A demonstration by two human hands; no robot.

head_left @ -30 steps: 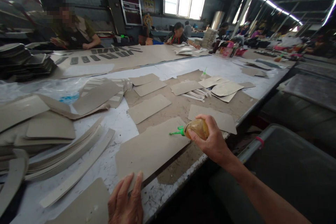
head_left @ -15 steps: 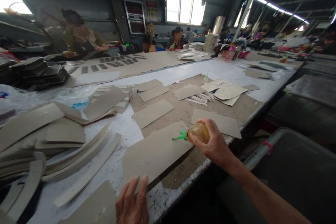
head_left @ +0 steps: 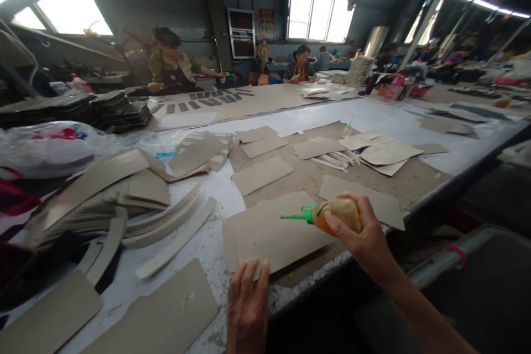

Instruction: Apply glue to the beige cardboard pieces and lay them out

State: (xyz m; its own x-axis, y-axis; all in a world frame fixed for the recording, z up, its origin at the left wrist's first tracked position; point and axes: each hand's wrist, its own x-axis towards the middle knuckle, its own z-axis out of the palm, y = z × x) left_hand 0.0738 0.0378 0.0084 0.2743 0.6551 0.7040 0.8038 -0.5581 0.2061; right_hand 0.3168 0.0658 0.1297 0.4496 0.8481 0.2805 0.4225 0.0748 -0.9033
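Note:
My right hand (head_left: 367,235) is wrapped round a squeeze bottle (head_left: 342,217) of amber liquid, probably glue, with a green nozzle. The bottle lies nearly level, its tip pointing left over a grey-beige cardboard panel (head_left: 276,235). Whether the tip touches the panel I cannot tell. The fingers of my left hand (head_left: 248,301) are stretched out, their tips resting on the panel's near left edge. At the panel's left side a second sheet's edge shows under it. Another cut panel (head_left: 170,310) lies to the left of my left hand.
Curved cardboard strips (head_left: 166,227) and stacked panels (head_left: 145,191) lie at left beside a plastic bag (head_left: 62,146). More panels (head_left: 390,152) and a second green-tipped bottle (head_left: 348,128) sit farther back. A co-worker (head_left: 172,66) is across the table; a bin (head_left: 468,287) stands at right.
The view has swung left, so everything sits farther right. The bottle has tipped more level above the panel. A second sheet's edge has come into sight beneath the panel. My left hand stays at its edge.

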